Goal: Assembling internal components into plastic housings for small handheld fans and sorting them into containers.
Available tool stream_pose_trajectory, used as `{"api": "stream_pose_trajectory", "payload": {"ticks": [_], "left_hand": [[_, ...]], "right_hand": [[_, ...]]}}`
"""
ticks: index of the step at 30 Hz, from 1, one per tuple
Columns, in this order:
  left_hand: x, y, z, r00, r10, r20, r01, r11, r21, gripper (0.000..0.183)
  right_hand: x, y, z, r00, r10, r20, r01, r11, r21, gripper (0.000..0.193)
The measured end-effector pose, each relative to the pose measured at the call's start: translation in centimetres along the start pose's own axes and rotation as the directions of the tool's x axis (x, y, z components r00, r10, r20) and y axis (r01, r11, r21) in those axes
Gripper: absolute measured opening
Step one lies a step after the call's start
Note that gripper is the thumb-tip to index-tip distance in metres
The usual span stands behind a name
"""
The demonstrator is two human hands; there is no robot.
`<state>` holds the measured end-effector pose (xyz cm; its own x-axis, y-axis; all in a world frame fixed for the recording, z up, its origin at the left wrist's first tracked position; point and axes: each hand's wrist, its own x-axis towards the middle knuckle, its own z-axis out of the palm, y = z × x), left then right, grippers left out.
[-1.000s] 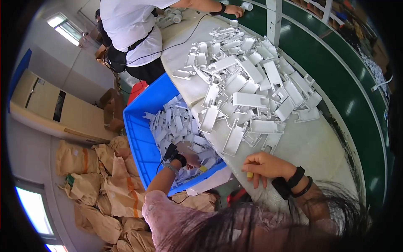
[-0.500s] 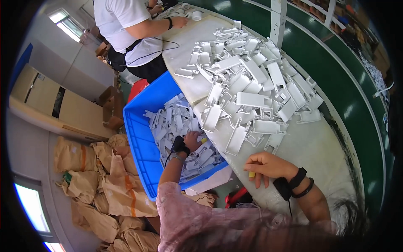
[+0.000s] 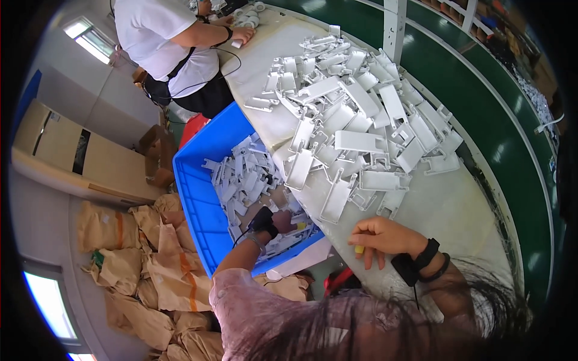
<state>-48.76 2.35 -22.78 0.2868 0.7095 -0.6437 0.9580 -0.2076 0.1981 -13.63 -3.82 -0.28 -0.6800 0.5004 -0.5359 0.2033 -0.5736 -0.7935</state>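
Observation:
My left hand [image 3: 283, 222] is down inside a deep blue plastic bin [image 3: 196, 227], among many white moulded plastic parts [image 3: 244, 174]. A yellow cover shows on one of its fingertips; the other fingers are blurred and partly hidden, so what they hold cannot be made out. My right hand [image 3: 388, 236] hangs bent at the wrist over the near part of the table [image 3: 448, 231], fingers loosely apart and nothing in them. It also has a yellow fingertip cover. Just beyond it lies the front of a heap of white plastic housings [image 3: 361, 141].
Across the table's far left end, a person in a white shirt [image 3: 159, 42] handles small white round pieces [image 3: 245, 18]. Brown paper sacks [image 3: 180, 265] pile up left of the bin. A white post [image 3: 394, 30] rises behind the heap, and a green floor [image 3: 500, 138] lies beyond.
My left hand has shifted lower and slightly right within the bin, where a brownish patch now shows among the parts. My right hand stays nearly still. The other person's hand has moved left.

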Motion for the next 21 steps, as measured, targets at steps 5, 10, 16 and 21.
{"api": "stream_pose_trajectory", "payload": {"ticks": [5,10,16,21], "left_hand": [[0.2,-2.0,1.2,0.999,0.001,0.051,0.003,0.997,-0.075,0.081],[-1.0,-2.2,1.9,0.985,0.147,-0.090,-0.149,0.989,-0.022,0.081],[-1.6,1.0,1.0,0.994,0.093,-0.062,-0.102,0.983,-0.153,0.094],[-1.7,0.5,4.6,0.935,0.172,-0.310,-0.131,0.980,0.148,0.089]], "right_hand": [[-0.3,-0.2,0.4,1.000,-0.021,0.002,0.021,1.000,-0.008,0.024],[-0.1,-0.1,0.4,1.000,-0.013,-0.001,0.013,1.000,-0.024,0.024],[-0.3,-0.1,0.3,1.000,-0.026,0.004,0.026,0.999,-0.041,0.025],[-0.2,0.0,0.5,0.999,-0.032,-0.002,0.032,0.998,-0.051,0.026]]}}
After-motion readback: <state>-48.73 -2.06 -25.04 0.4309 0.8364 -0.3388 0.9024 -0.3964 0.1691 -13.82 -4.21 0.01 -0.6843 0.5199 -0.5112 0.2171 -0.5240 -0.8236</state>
